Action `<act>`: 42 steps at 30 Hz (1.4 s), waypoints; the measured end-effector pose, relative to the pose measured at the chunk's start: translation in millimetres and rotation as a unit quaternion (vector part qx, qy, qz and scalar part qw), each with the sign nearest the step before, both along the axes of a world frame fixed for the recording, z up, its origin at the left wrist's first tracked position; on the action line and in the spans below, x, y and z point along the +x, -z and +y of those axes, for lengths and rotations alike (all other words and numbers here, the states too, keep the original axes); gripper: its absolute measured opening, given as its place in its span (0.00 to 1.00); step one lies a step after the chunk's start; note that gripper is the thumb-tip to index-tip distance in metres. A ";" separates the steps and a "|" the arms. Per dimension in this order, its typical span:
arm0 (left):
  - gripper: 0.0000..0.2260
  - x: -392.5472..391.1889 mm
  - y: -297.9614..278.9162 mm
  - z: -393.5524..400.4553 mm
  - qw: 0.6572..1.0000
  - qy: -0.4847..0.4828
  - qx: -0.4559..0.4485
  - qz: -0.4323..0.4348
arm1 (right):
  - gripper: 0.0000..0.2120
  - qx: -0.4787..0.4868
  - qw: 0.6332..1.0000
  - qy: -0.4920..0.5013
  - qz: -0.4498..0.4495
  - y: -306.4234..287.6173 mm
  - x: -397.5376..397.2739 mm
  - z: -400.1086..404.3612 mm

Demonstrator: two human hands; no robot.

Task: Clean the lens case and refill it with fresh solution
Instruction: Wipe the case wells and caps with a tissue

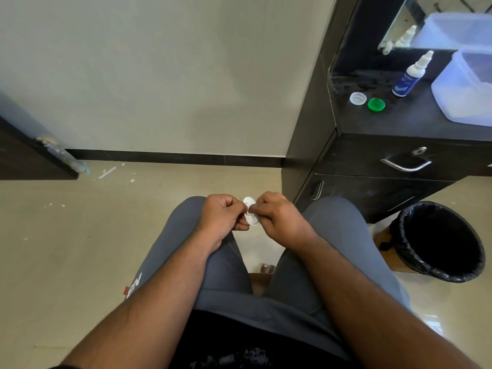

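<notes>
The white lens case (250, 212) is held upright between both hands, above my knees. My left hand (223, 216) pinches its left side with curled fingers. My right hand (277, 214) pinches its right side, thumb and fingertips on the case; most of the case is hidden by the fingers. On the dark counter to the right lie the two caps, a clear white cap (358, 98) and a green cap (376, 104). Behind them stands the solution bottle (412, 75), white with a blue label.
A translucent plastic tub (468, 86) sits on the dark counter (399, 121) by a mirror. Drawers with metal handles (406, 165) are below. A black-lined waste bin (439, 241) stands on the floor to the right. A dark door edge (40, 153) is at the left.
</notes>
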State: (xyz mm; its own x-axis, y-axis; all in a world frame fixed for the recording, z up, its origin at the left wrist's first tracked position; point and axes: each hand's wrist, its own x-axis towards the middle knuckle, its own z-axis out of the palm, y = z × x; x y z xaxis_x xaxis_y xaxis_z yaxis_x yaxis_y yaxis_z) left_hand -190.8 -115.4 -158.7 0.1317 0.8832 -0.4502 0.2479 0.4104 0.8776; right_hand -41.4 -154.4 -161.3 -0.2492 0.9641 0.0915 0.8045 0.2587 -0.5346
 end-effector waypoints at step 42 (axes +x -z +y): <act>0.03 -0.4 -2.3 4.4 0.989 -0.095 -0.023 -0.109 | 0.08 0.105 0.986 0.128 0.013 -3.5 1.4 -1.8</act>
State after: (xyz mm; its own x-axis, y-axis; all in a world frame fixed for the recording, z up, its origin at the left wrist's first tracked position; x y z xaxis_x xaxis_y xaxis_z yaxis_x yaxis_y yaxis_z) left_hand -191.3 -111.0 -156.5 0.0637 0.8806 -0.4695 -0.0315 0.4720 0.8810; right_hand -39.9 -156.2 -157.8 0.0043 0.9540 0.2997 0.8447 0.1569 -0.5117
